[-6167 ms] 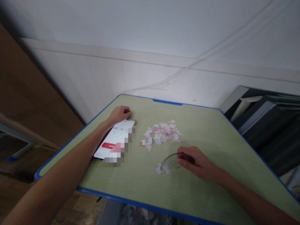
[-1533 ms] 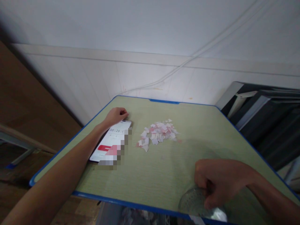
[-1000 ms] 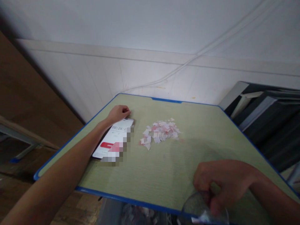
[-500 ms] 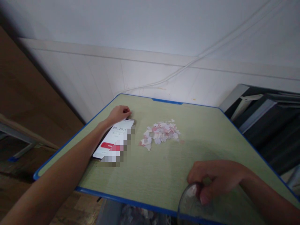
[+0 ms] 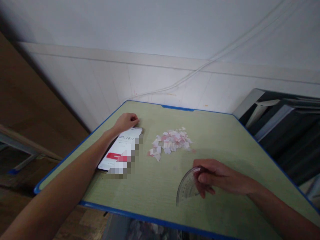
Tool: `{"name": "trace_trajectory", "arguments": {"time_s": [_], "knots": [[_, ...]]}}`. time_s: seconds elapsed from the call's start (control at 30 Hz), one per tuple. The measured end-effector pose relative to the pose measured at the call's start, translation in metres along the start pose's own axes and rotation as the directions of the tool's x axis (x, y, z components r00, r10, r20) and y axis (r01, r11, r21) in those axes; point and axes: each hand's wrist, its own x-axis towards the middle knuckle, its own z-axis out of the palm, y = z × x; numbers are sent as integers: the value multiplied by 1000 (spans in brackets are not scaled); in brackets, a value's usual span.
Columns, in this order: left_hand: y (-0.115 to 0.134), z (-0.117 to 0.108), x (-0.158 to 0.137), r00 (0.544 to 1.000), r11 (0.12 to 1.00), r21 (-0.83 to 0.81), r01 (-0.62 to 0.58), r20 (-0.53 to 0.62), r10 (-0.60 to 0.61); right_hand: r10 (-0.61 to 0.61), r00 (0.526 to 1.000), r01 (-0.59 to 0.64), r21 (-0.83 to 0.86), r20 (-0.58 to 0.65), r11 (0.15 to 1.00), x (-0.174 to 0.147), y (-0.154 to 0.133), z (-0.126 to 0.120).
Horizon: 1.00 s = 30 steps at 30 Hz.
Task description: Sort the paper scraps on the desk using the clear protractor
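Observation:
A clear protractor is pinched in my right hand, its curved edge facing left, above the front right of the table. Beyond it, near the table's middle, lies a loose pile of small torn paper scraps, white and pinkish. My left hand rests with curled fingers at the far left of the table; whether it holds anything is hidden. Under that wrist and forearm a phone lies face up, its lit screen showing a timer and a red button. Part of the phone is blurred out.
The greenish table has a blue rim and stands against a white wall. Below its front edge sits a grey bin with paper scraps inside. Dark folded furniture leans at the right. A brown panel stands at the left.
My right hand has come up from the table's front edge, forward and left, bringing the protractor more fully into view. My left hand, the phone and the scraps look unchanged.

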Motion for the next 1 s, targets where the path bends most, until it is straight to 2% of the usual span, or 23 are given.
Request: {"name": "trace_trajectory", "arguments": {"time_s": [0.13,0.27,0.4,0.53,0.77,1.0], "knots": [[0,0,0,1000,1000,10,-4,-3,4,-127,964,110,-84,-233,990,7,11,3],[1,-1,0,1000,1000,11,2,1,-2,-132,905,90,-121,-405,989,17,23,13],[1,-1,-1,1000,1000,7,3,0,-3,-160,846,98,-147,-508,984,23,27,22],[1,-1,-1,1000,1000,2,-1,-2,1,-162,817,94,-151,-553,984,25,25,25],[-1,0,0,1000,1000,3,0,0,0,-204,811,113,-195,-549,974,26,23,25],[0,2,0,1000,1000,21,3,-2,-3,-259,810,7,-433,-526,901,20,21,30]]}}
